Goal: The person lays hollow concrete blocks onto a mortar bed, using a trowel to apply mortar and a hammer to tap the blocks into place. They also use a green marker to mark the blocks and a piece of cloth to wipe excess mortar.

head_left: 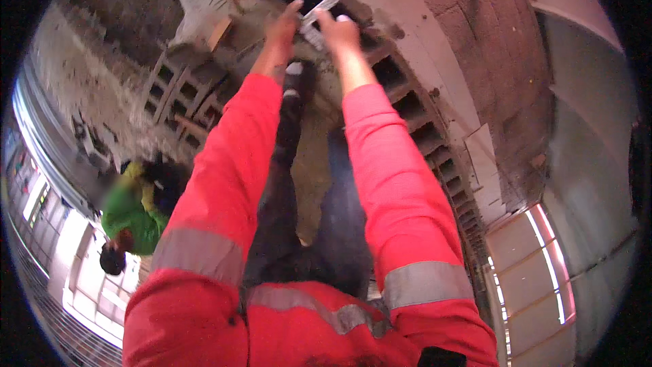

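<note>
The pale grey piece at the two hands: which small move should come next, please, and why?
Probably steady the pale grey piece with both hands before shifting it. The left hand and right hand are close to it on either side, near the row of hollow blocks, but blur hides how firmly the fingers hold.

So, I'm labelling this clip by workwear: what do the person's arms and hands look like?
The left sleeve and right sleeve are red, each with a wide grey band across the upper arm. The left hand and right hand are gloveless. A small dark mark shows near the left cuff, too blurred to identify.
</note>
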Demonstrator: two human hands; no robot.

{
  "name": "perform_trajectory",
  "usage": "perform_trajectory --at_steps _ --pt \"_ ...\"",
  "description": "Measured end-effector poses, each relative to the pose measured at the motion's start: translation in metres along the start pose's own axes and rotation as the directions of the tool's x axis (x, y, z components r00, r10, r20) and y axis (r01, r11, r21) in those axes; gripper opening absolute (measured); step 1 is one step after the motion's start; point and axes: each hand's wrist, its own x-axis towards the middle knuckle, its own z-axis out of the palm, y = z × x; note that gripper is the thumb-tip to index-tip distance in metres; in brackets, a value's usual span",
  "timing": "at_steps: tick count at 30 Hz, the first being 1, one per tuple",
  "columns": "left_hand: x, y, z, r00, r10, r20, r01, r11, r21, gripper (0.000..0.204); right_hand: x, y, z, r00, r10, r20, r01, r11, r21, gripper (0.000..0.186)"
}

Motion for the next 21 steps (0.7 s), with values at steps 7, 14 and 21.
perform_trajectory --at_steps 7,14,21 --pt "0.042 -0.008 -0.002 0.994 0.027 -0.106 -0.017 0.996 0.091 0.015 0.037 -0.013 0.021 0.965 0.263 0.022 -0.263 0.954 0.145 0.068" --pt "0.046 -0.015 -0.018 1.000 -0.010 -0.011 0.014 0.910 0.415 0.025 0.028 -0.007 0.022 0.973 0.228 -0.033 -0.214 0.946 0.243 0.047" --pt "0.037 -0.007 -0.029 0.997 0.074 -0.002 -0.071 0.965 0.254 0.016 0.014 -0.009 0.039 0.980 0.132 -0.149 -0.084 0.952 0.294 0.040"
